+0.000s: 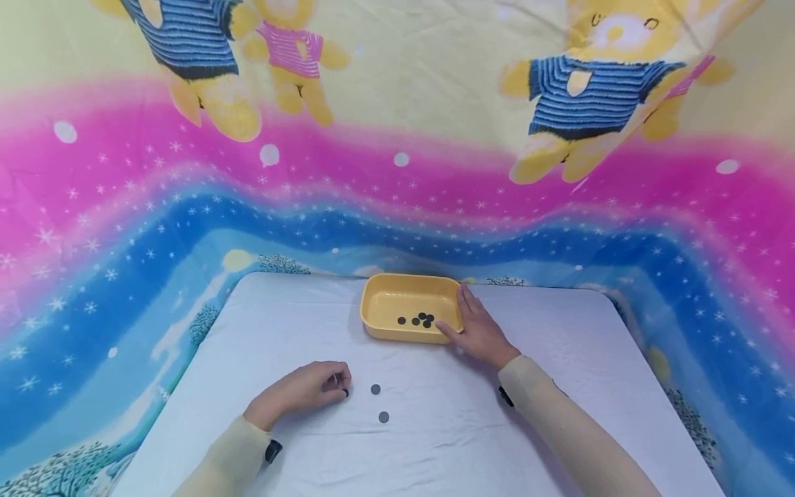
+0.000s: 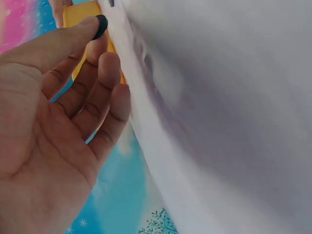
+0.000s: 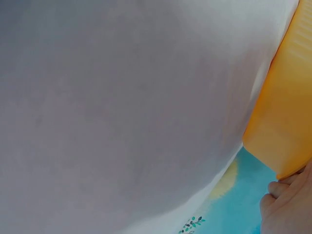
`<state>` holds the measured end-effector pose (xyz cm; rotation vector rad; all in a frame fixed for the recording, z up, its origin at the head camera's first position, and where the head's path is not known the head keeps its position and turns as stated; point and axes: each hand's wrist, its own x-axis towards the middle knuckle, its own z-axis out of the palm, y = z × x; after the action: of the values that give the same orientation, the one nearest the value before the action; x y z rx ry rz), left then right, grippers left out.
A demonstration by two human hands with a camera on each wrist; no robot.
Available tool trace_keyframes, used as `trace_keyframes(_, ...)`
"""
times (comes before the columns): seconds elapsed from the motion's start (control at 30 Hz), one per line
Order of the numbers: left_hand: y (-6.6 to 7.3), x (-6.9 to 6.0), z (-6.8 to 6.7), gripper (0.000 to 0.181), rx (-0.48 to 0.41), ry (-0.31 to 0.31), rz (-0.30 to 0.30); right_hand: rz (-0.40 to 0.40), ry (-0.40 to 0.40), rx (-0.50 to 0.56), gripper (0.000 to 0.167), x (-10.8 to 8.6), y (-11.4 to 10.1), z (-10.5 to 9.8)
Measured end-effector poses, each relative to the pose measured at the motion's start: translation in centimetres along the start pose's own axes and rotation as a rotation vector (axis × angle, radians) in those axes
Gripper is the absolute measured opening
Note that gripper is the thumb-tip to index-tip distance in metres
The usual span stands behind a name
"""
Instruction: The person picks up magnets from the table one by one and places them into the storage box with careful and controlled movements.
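A yellow rectangular plastic container stands near the table's far edge with several small dark round discs inside it. My right hand holds the container's right end, thumb at the front rim and fingers along the side. In the right wrist view the hand shows only partly, beside the container. Over the table, left of the container, my left hand pinches a small dark disc between thumb and index finger. Two more discs, a nearer one and a farther one, lie right of the left hand.
A white cloth with slight wrinkles covers the table. Behind and around it hangs a printed curtain with bears and snowflakes, close to the table's far edge. Dark bands circle both wrists.
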<state>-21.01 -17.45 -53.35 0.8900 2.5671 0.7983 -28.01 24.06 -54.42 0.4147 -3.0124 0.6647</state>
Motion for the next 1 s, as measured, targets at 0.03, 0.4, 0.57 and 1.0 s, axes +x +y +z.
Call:
trace_keyframes(0.03,0.1,0.2,-0.1,0.015,-0.011,0.004,0.003,0.003,-0.001,0.001,0.110,0.0,0.0,0.0)
trace_keyframes(0.4,0.4,2.7,-1.9,0.010,-0.070,0.140,0.026,0.002,-0.008,0.009,0.112,0.0,-0.1,0.1)
trace_keyframes(0.57,0.4,4.1,-2.7,0.010,-0.069,0.207,0.007,0.008,-0.010,0.011,0.111,0.0,0.0,0.1)
trace_keyframes(1.0,1.0,7.4,-3.5,0.009,-0.105,0.340,-0.026,-0.001,0.001,0.008,0.110,0.0,-0.1,0.0)
